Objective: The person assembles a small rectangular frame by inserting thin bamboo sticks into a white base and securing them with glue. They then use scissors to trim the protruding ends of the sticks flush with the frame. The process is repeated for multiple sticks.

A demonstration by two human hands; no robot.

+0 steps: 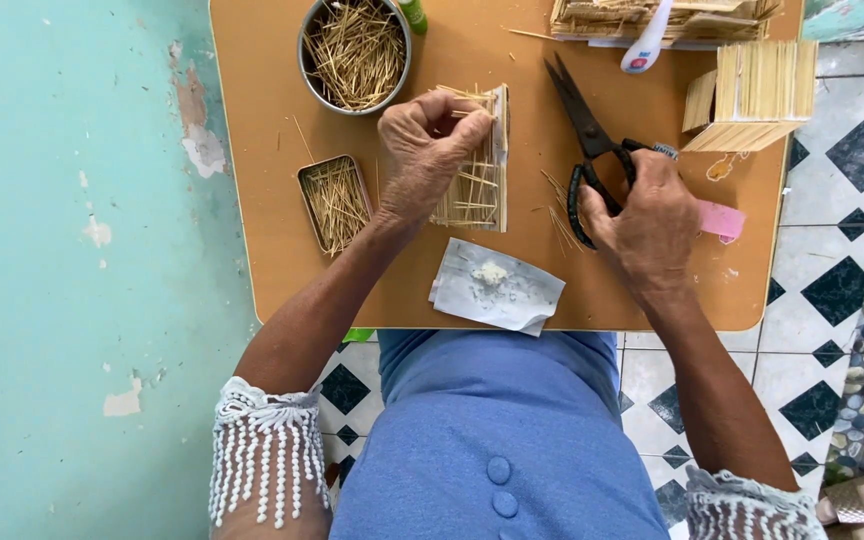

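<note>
— What is taking up most of the frame?

— The orange worktop (282, 270) is filling the upper middle, with a teal wall running down the left and a black-and-white tiled floor (842, 290) showing at the right.

— And on it, going down in size?

— A block of stacked sticks (757, 90) is sitting at the upper right, and a flatter stick panel (602, 18) is lying along the top edge with a white tube (644, 42) resting across it. A round metal bowl of straw pieces (354, 52) is standing at the upper left centre. A crumpled white paper with a blob of glue (497, 287) is lying at the lower edge, and a small rectangular tin of straw bits (334, 203) is sitting left of centre.

— Where are the hands?

— The left hand (422, 155) is pressing on a small straw-covered piece (480, 185) in the middle, its grip pinching a straw at the top edge. The hand is covering the piece's left part. The right hand (652, 225) is closing its grip around the handles of black scissors (582, 120), whose blades are pointing to the upper centre. A pink piece (724, 220) is peeking out just beside that hand, partly hidden by it. Loose straw clippings (557, 215) are lying between piece and scissors.
</note>
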